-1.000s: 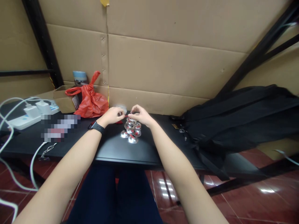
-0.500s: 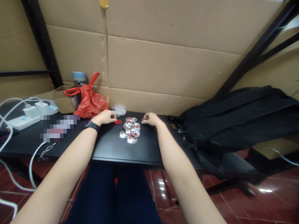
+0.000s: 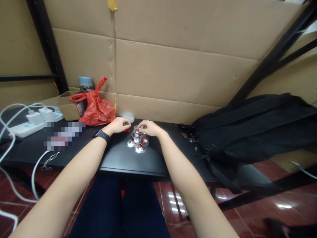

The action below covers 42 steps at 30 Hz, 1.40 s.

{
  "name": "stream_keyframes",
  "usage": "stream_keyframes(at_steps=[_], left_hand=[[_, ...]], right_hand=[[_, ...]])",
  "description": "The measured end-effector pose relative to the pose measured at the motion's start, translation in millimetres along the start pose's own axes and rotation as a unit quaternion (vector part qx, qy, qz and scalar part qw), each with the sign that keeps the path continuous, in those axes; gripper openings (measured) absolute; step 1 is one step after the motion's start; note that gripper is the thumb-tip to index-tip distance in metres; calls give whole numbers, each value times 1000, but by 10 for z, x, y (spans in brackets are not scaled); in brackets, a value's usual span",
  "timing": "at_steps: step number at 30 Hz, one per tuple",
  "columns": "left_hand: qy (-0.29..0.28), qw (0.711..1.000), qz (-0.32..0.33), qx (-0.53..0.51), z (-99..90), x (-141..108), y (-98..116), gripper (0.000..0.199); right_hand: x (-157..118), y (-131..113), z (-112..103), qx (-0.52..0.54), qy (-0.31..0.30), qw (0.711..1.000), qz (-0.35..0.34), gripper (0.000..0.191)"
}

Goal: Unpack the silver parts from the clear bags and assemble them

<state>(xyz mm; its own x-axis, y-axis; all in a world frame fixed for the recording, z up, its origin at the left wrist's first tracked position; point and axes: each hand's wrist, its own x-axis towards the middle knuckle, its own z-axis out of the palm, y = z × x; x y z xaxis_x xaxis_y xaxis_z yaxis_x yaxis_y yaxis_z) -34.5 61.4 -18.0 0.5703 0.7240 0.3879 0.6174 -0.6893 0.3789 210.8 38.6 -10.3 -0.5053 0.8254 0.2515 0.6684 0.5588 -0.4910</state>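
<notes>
Several small, shiny, domed discs with red bits on them lie in an overlapping pile on the black table. Over the pile's back right, my right hand is closed, its fingertips pinching a similar shiny disc. At the pile's left, my left hand has its fingers curled and pressed together. What they hold, if anything, is too small to make out. Just below those fingertips lies a little heap of red cord-like pieces, partly hidden by the hand.
Behind my left hand stand a red plastic bag, a cardboard box and a clear crumpled plastic piece. A white power strip with cables lies at left. A black backpack fills the right; cardboard walls the back.
My right hand has moved left from beside the pile to over it, carrying the disc. My left hand has shifted slightly right, covering more of the red pieces.
</notes>
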Motion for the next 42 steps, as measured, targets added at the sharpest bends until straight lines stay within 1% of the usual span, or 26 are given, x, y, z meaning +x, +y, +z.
stream_keyframes(at_steps=[2, 5, 6, 8, 11, 13, 15, 17, 18, 22, 24, 28, 30, 33, 35, 37, 39, 40, 42], left_hand=[[5, 1000, -5, 5, 0, 3, 15, 26], [12, 1000, -15, 9, -8, 2, 13, 26], [12, 1000, -18, 10, -10, 1, 12, 26], [13, 1000, -23, 11, -8, 1, 21, 25], [22, 999, -20, -13, 6, 6, 68, 26], [43, 998, -14, -41, 19, 14, 116, 28], [69, 996, -12, -58, 29, 21, 162, 29], [91, 994, -13, -62, 33, 25, 199, 27], [97, 993, -12, -62, 32, 26, 214, 26], [102, 992, -7, -80, 20, 20, 272, 29], [103, 989, -4, -102, 15, 19, 310, 31], [95, 986, 6, -133, 6, 30, 357, 31], [93, 988, 4, -120, -6, 33, 328, 30], [88, 994, -9, -57, -47, 12, 187, 26], [67, 997, -18, -18, -82, -18, 46, 22], [36, 999, -28, 3, -111, -49, -90, 20], [-2, 999, -34, 12, -121, -66, -174, 17], [-14, 999, -33, 16, -117, -67, -185, 15], [-11, 1000, -16, 21, -92, -52, -133, 15]], right_hand=[[29, -87, 66, -18, -16, 1000, -12, 27], [42, -127, 90, -26, -20, 999, -15, 33], [39, -128, 78, -21, -9, 1000, -12, 34], [26, -129, 46, 1, 31, 1000, -6, 33], [7, -156, 25, 96, 89, 991, 11, 26], [2, -193, 45, 198, 92, 976, 23, 24], [4, -234, 80, 281, 82, 956, 27, 29], [13, -263, 109, 318, 82, 944, 24, 37], [20, -270, 119, 320, 85, 943, 23, 40], [61, -245, 142, 255, 125, 959, -16, 49], [81, -224, 158, 246, 144, 957, -40, 50], [105, -196, 172, 303, 125, 943, -59, 51], [104, -163, 135, 295, 124, 946, -56, 54], [67, -40, 10, 211, 159, 964, -19, 50], [9, 98, -95, 113, 173, 978, 25, 38], [-66, 263, -190, 25, 155, 984, 80, 30], [-140, 432, -253, -28, 128, 981, 140, 30], [-170, 509, -272, -42, 111, 980, 160, 30], [-208, 639, -287, -52, 83, 979, 181, 30]])
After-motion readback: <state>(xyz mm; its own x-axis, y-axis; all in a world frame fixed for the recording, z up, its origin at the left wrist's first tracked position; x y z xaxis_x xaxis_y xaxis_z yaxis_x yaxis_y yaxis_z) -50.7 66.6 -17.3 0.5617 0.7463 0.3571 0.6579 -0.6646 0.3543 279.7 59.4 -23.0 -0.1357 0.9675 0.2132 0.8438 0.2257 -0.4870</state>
